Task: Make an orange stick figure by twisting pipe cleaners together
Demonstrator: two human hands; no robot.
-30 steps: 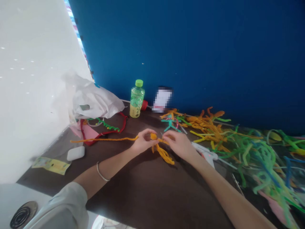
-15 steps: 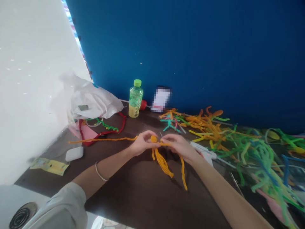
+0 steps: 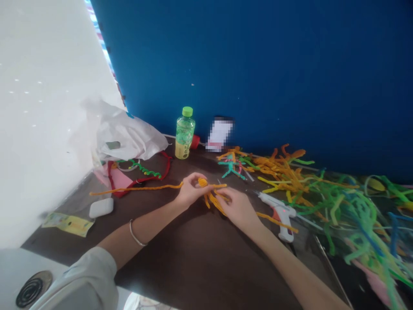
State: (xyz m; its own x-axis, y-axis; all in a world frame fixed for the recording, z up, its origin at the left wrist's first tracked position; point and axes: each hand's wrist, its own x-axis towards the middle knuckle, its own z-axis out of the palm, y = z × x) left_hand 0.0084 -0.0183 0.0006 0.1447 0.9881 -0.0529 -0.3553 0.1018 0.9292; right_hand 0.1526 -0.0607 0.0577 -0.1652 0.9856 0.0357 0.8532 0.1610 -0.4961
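- The left hand (image 3: 192, 191) sits at the centre of the view, thumb and fingers pinched on a small orange coil (image 3: 202, 182) at the top of an orange pipe-cleaner bundle (image 3: 214, 202).
- The right hand (image 3: 237, 209) lies just beside it at 3 o'clock, fingers curled over the bundle's strands; whether they pinch is hidden.
- The bundle sits just above the dark tabletop (image 3: 180, 262), between the hands.
- Work so far: the coil is wound and several strands gather below it. One long orange strand (image 3: 138, 187) runs out to 9 o'clock, and another (image 3: 275, 221) lies loose at 3 o'clock, both unwound.
- At 7 o'clock, a metal bangle (image 3: 134, 232) and a pale sleeve (image 3: 87, 275).
- At 8 o'clock, a white earbud case (image 3: 101, 208) and a yellow paper slip (image 3: 67, 224).
- At 3 o'clock, a white hot glue gun (image 3: 280, 213) lies under the loose strand.
- At 10 o'clock, a red pipe-cleaner loop (image 3: 163, 168) around pink paper (image 3: 119, 178), and a white plastic bag (image 3: 129, 137).
- At 12 o'clock, a green-capped drink bottle (image 3: 185, 135) and a pixelated card (image 3: 219, 135).
- At 2 o'clock, a small teal pipe-cleaner figure (image 3: 230, 168), a yellow-orange pipe-cleaner heap (image 3: 277, 170) and a green pipe-cleaner tangle (image 3: 351, 215).
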